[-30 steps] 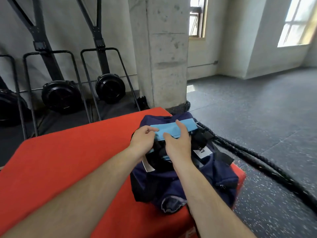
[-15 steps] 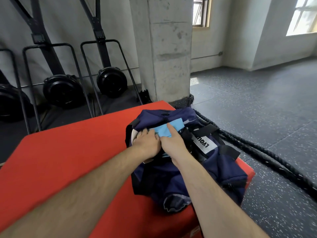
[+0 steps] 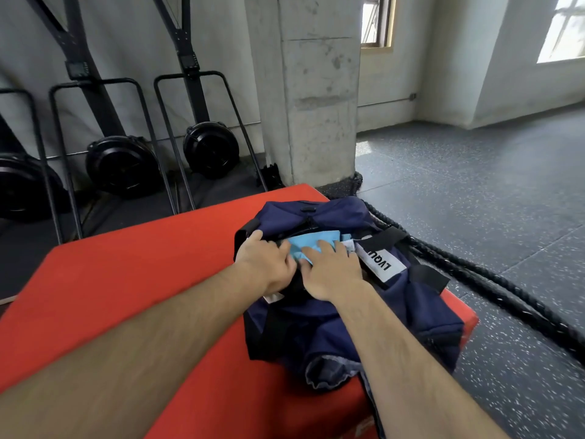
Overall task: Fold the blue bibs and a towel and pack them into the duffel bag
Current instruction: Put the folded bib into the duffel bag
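A navy duffel bag (image 3: 373,315) lies open on the right end of a red padded box (image 3: 126,296). A folded light-blue bib (image 3: 311,243) sits in the bag's opening, partly sunk between the rims. My right hand (image 3: 332,270) lies on top of the bib, fingers spread and pressing it down. My left hand (image 3: 266,263) is curled on the bag's left rim by a black strap, its fingertips touching the bib's left end. A white label with black letters (image 3: 381,263) shows on the bag's strap. No towel or other bibs are in sight.
A concrete pillar (image 3: 316,90) rises just behind the box. Black exercise machines (image 3: 209,147) stand along the wall at the left. A thick black rope (image 3: 474,267) runs across the speckled floor to the right of the box.
The bib was held above the bag in both hands; it has come down into the opening. My right hand now lies flat on it and my left has shifted to the bag's rim.
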`<state>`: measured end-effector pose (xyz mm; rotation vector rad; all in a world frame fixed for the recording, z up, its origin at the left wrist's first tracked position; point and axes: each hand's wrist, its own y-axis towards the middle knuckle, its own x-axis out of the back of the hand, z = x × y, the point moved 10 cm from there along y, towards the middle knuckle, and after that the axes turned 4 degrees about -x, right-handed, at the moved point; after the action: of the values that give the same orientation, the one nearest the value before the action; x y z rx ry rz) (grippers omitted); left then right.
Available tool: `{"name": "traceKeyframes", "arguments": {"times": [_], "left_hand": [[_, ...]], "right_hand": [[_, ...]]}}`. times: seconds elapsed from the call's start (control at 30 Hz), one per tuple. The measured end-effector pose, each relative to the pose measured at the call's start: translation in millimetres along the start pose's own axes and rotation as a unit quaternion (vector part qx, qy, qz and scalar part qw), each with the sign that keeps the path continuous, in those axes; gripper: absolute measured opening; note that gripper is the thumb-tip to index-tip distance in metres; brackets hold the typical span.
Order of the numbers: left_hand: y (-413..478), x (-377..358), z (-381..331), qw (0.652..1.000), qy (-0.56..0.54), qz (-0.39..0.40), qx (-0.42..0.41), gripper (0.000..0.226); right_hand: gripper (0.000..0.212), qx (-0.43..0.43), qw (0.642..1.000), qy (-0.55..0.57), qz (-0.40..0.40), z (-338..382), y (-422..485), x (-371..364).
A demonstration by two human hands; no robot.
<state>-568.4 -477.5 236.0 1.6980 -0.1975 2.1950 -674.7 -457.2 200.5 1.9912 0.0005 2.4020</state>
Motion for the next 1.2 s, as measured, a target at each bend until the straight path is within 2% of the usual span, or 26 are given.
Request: {"name": "traceKeyframes", "arguments": {"times": [0.17,0.3,0.33,0.43,0.5,0.6,0.7,0.73,0.8,0.87,0.97,1.03,1.13,1.2], "left_hand": [[6,13,-11,0.995,0.074,-0.005,-0.072,0.053],[4,38,-20,0.979,0.115,-0.091,-0.140,0.050],[3,45,-20,0.975,0.103,-0.126,-0.150,0.046],[-10,73,-17,0.954,-0.022,-0.254,-0.157,0.044],[-17,83,-16,0.936,-0.096,-0.301,-0.159,0.046],[-17,81,-20,0.933,-0.138,-0.292,-0.159,0.041],[-4,54,-31,0.965,-0.111,-0.188,-0.143,0.015],[0,39,-33,0.976,-0.109,-0.142,-0.128,0.015],[5,9,-32,0.987,-0.120,-0.054,-0.098,0.027],[3,-8,-31,0.986,-0.134,-0.023,-0.092,0.034],[-4,-11,-32,0.980,-0.166,-0.054,-0.097,0.031],[-11,1,-28,0.974,-0.184,-0.095,-0.093,0.027],[-31,33,-17,0.959,-0.154,-0.210,-0.111,0.026],[-49,46,-1,0.941,-0.185,-0.265,-0.096,0.018]], "right_hand": [[0.050,0.039,0.999,-0.010,-0.010,6,5,-3],[0.052,0.037,0.999,-0.001,0.005,4,7,-8],[0.052,0.038,0.999,-0.001,0.002,4,9,-9],[0.052,0.041,0.999,-0.006,-0.007,3,13,-7],[0.053,0.038,0.999,-0.008,0.002,-1,18,-5],[0.054,0.026,0.999,0.022,0.021,-6,19,-6],[0.053,0.023,0.999,0.033,0.029,-5,22,-6],[0.052,0.024,0.999,0.034,0.031,-5,23,-6],[0.052,0.022,0.998,0.040,0.043,-8,24,-8],[0.053,0.012,0.997,0.046,0.055,-14,23,-13],[0.055,0.005,0.998,0.029,0.059,-17,19,-14],[0.054,0.007,0.999,-0.005,0.035,-10,14,-3],[0.045,0.030,0.994,-0.061,-0.081,15,-4,37],[0.038,0.045,0.985,-0.067,-0.151,41,-22,63]]}}
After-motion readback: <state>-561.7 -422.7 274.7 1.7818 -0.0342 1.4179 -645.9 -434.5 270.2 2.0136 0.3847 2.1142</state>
